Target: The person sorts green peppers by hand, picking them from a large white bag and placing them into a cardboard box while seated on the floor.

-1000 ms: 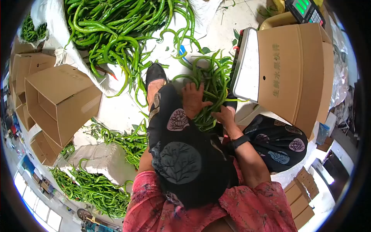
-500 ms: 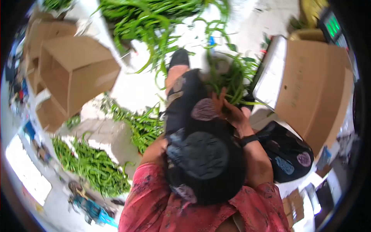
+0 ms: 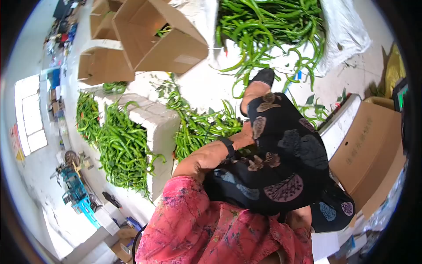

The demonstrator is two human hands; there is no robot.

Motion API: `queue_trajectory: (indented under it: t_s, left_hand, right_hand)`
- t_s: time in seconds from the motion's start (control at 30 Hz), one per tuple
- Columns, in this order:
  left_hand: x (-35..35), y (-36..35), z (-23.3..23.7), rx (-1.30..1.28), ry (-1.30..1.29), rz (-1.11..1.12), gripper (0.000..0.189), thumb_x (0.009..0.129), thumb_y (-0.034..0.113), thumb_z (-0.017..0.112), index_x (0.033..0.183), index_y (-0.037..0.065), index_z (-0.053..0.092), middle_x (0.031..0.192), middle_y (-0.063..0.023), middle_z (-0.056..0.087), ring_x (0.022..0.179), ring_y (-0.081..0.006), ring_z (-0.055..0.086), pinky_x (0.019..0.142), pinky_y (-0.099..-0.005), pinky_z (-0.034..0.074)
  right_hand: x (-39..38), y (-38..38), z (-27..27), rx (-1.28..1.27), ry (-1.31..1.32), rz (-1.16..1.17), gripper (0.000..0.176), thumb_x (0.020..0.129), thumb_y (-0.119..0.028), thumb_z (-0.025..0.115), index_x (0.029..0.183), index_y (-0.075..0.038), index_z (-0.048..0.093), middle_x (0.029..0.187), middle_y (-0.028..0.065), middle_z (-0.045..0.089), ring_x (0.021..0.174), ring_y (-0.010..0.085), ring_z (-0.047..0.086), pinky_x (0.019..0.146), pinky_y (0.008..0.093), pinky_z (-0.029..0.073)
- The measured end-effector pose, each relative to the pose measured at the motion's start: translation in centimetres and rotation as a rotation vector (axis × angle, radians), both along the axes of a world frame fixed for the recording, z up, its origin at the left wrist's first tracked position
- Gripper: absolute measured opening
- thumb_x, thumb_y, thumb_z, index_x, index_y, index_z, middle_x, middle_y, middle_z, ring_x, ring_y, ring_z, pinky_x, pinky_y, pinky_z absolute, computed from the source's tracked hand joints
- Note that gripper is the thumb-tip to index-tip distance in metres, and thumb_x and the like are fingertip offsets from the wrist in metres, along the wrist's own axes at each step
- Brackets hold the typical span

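My left hand [image 3: 243,137] is beside my bent knee in black patterned trousers [image 3: 285,145], with a dark band on its wrist. The leg covers its fingers, so their grip is hidden. Long green chilli peppers [image 3: 200,132] lie loosely on the floor just beyond that hand. My right arm [image 3: 301,218] passes behind the trousers, and its hand is out of sight. A large heap of green chilli peppers [image 3: 272,26] lies on white sacking [image 3: 347,35] ahead, with some spilling towards my shoe [image 3: 264,77].
Open cardboard boxes [image 3: 176,50] stand at upper left. More green peppers [image 3: 125,149] are heaped beside a white block-like bundle [image 3: 160,127]. At right are a long carton [image 3: 362,141] and a scale display [image 3: 401,94]. A blue machine [image 3: 77,187] stands at far left.
My view has swung left, so the scene has shifted right. My left hand has come into sight beside the knee. My right hand, earlier at a bunch of peppers, is now hidden.
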State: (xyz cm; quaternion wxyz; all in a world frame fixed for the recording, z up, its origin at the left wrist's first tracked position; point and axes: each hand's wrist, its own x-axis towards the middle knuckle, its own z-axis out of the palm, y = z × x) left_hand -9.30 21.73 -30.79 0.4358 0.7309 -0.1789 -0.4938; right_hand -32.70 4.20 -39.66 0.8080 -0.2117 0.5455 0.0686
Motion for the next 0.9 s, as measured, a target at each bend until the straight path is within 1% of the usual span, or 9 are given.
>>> queue_trajectory:
  t_s: [0.03,0.1,0.17,0.23,0.43,0.57,0.63,0.77,0.9]
  left_hand:
    - [0.4,0.0,0.7,0.011,-0.022,0.018,0.094,0.062,0.048,0.085,0.137,0.008,0.043,0.111,-0.0212,0.058,0.107,-0.0363,0.06,0.089,-0.0467,0.05]
    - [1.5,-0.6,2.4,0.472,-0.628,-0.717,0.08,0.067,0.038,0.084,0.132,0.01,0.046,0.109,-0.0187,0.06,0.102,-0.0358,0.062,0.083,-0.0473,0.053]
    - [2.0,2.2,4.4,0.414,-0.617,-0.561,0.069,0.067,0.024,0.081,0.128,0.018,0.048,0.106,-0.0189,0.058,0.102,-0.0382,0.061,0.08,-0.049,0.052]
    - [2.0,5.0,5.9,0.43,-0.651,-0.559,0.064,0.067,0.011,0.073,0.125,0.02,0.048,0.104,-0.0198,0.056,0.097,-0.0408,0.061,0.075,-0.0492,0.052]
    - [2.7,14.4,13.1,0.612,-0.833,-0.336,0.065,0.066,0.007,0.071,0.126,0.02,0.049,0.102,-0.0185,0.057,0.092,-0.0368,0.062,0.07,-0.0464,0.052]
    - [4.0,20.7,21.5,0.711,-0.866,0.047,0.068,0.064,0.014,0.076,0.127,0.017,0.05,0.109,-0.0242,0.059,0.096,-0.0428,0.062,0.078,-0.047,0.054]
    - [5.2,25.3,25.0,0.513,-0.951,0.214,0.072,0.065,0.014,0.077,0.131,0.013,0.049,0.115,-0.0224,0.062,0.098,-0.037,0.064,0.082,-0.043,0.054]
    - [5.1,31.1,35.2,0.323,-0.572,0.844,0.067,0.065,0.004,0.072,0.129,0.005,0.051,0.107,-0.0058,0.063,0.091,-0.0167,0.059,0.08,-0.0305,0.051]
    - [3.7,38.9,39.8,0.321,-0.73,0.964,0.062,0.065,-0.002,0.065,0.125,0.006,0.053,0.095,-0.0023,0.061,0.082,-0.0147,0.058,0.074,-0.0284,0.051]
  right_hand:
    - [-0.3,0.1,-0.4,-0.008,0.005,0.004,0.036,0.099,-0.017,0.056,0.13,0.001,0.054,0.133,0.0102,0.054,0.115,0.0215,0.056,0.085,0.0364,0.052]
    - [-0.6,0.3,-1.1,-0.023,-0.005,0.018,0.036,0.099,-0.017,0.056,0.129,0.001,0.054,0.133,0.0103,0.054,0.114,0.0216,0.056,0.085,0.0365,0.052]
    - [-0.9,0.3,-1.4,-0.05,-0.014,0.036,0.036,0.098,-0.018,0.056,0.129,0.002,0.054,0.132,0.0105,0.054,0.114,0.0217,0.056,0.085,0.0366,0.052]
    - [-0.5,0.0,-1.6,-0.07,-0.022,0.072,0.036,0.098,-0.018,0.057,0.128,0.002,0.055,0.132,0.0107,0.055,0.113,0.0219,0.057,0.085,0.0366,0.052]
    - [0.6,-0.9,-2.1,-0.107,0.002,0.118,0.035,0.098,-0.018,0.057,0.127,0.002,0.055,0.131,0.0112,0.055,0.112,0.0223,0.057,0.085,0.0369,0.052]
    - [1.5,-0.6,-1.9,-0.126,0.014,0.13,0.035,0.098,-0.019,0.058,0.126,0.003,0.056,0.13,0.0116,0.056,0.111,0.0225,0.058,0.084,0.0371,0.052]
    - [1.6,-0.6,-1.9,-0.139,0.013,0.137,0.035,0.098,-0.019,0.058,0.125,0.003,0.056,0.129,0.0117,0.056,0.111,0.0226,0.058,0.084,0.0372,0.052]
    - [2.0,-0.4,-1.5,-0.172,0.016,0.147,0.035,0.098,-0.019,0.058,0.125,0.003,0.057,0.128,0.0121,0.057,0.11,0.0229,0.059,0.084,0.0374,0.052]
    - [2.5,-0.5,-1.2,-0.197,0.024,0.151,0.035,0.097,-0.02,0.058,0.124,0.003,0.057,0.127,0.0124,0.058,0.109,0.0231,0.059,0.084,0.0375,0.053]
